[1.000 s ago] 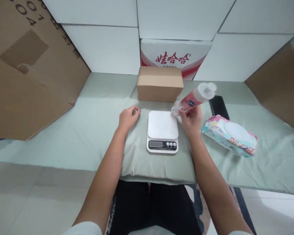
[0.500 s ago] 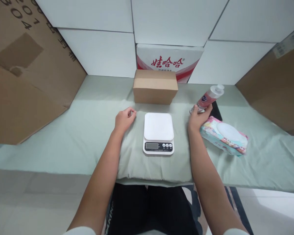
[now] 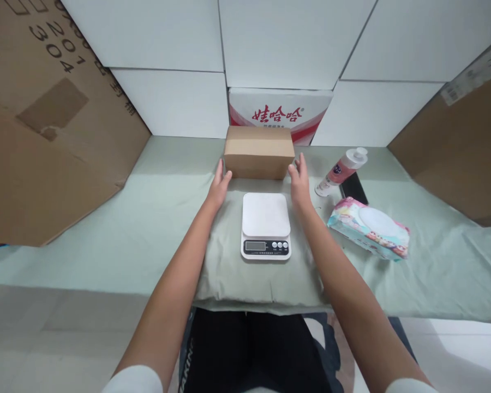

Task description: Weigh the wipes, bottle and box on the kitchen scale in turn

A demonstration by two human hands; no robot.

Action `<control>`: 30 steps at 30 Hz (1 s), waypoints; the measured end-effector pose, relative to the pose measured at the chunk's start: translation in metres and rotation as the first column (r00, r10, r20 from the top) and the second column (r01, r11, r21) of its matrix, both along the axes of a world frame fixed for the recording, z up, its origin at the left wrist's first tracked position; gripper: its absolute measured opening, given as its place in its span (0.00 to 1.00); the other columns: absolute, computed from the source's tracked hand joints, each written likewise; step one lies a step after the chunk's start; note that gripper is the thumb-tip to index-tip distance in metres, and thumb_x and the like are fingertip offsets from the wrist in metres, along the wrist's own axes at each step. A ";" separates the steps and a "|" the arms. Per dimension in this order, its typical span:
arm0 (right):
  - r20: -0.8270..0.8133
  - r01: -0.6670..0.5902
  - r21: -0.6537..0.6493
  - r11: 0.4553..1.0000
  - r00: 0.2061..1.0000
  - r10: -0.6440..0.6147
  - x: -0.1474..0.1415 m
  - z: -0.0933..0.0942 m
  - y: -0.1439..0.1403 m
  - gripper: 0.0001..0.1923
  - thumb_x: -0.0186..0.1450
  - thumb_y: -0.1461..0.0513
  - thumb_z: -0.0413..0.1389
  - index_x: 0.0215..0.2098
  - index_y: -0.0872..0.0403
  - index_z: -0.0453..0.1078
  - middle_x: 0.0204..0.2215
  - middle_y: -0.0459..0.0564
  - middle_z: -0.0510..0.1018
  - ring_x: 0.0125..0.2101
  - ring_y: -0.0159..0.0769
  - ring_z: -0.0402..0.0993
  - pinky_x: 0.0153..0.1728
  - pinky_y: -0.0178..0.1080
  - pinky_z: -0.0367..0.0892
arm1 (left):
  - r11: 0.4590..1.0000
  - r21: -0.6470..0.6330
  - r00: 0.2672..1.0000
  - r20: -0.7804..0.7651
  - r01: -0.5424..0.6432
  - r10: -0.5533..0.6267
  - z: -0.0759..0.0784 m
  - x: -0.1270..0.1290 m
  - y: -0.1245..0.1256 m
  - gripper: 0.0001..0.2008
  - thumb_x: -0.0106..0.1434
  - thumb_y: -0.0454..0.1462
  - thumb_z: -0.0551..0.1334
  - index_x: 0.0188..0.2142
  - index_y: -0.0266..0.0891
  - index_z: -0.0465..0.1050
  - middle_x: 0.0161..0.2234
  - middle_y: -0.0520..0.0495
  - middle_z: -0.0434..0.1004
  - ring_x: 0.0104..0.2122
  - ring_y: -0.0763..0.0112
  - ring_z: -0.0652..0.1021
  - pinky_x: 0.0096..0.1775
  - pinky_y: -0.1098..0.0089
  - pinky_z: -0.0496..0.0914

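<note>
A small brown cardboard box (image 3: 258, 165) sits behind a white kitchen scale (image 3: 265, 215) on the green cloth. My left hand (image 3: 220, 184) is at the box's left front corner, fingers stretched out and thumb apart. At the right front corner is my right hand (image 3: 299, 180), also with its fingers extended and spread. Whether either hand touches the cardboard I cannot tell. The scale lies between my forearms, its display facing me. To the right stands a bottle with a pink label (image 3: 339, 172), upright and free of my hand.
A pack of wipes (image 3: 370, 226) lies right of my right forearm, with a dark flat object (image 3: 354, 189) behind it. Large cardboard boxes flank the table at left (image 3: 45, 164) and right (image 3: 462, 147). A white and red carton (image 3: 280, 106) is against the back panels.
My right hand has let go of the bottle and moved left to the small box's right side. My left hand has moved forward to its left side, fingers opening out.
</note>
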State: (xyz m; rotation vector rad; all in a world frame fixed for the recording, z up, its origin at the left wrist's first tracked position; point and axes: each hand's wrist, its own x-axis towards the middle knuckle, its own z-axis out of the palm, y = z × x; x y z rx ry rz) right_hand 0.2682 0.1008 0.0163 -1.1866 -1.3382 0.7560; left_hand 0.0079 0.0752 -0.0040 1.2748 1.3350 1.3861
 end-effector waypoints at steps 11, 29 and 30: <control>0.064 -0.073 0.142 0.987 0.996 0.064 0.035 0.035 -0.090 0.46 0.70 0.40 0.56 0.79 0.35 0.43 0.79 0.50 0.51 0.76 0.49 0.54 0.74 0.59 0.58 | 0.974 0.189 0.992 -0.032 0.125 -0.121 0.038 0.028 -0.095 0.36 0.72 0.56 0.59 0.75 0.50 0.58 0.79 0.45 0.53 0.78 0.54 0.57 0.77 0.54 0.54; -0.057 -0.012 0.096 0.995 0.998 0.017 0.048 -0.035 -0.168 0.45 0.69 0.44 0.59 0.78 0.37 0.47 0.79 0.53 0.53 0.77 0.49 0.53 0.76 0.61 0.49 | 0.983 0.177 0.999 0.013 -0.049 0.048 -0.017 0.035 -0.189 0.31 0.72 0.51 0.62 0.72 0.54 0.65 0.76 0.44 0.62 0.76 0.51 0.61 0.76 0.51 0.58; -0.055 -0.010 0.095 0.995 0.998 0.016 0.048 -0.035 -0.168 0.45 0.69 0.44 0.59 0.78 0.38 0.46 0.79 0.53 0.53 0.78 0.49 0.53 0.76 0.62 0.49 | 0.983 0.179 0.999 0.011 -0.051 0.050 -0.018 0.035 -0.189 0.32 0.72 0.51 0.62 0.72 0.53 0.65 0.76 0.44 0.62 0.76 0.51 0.61 0.76 0.50 0.58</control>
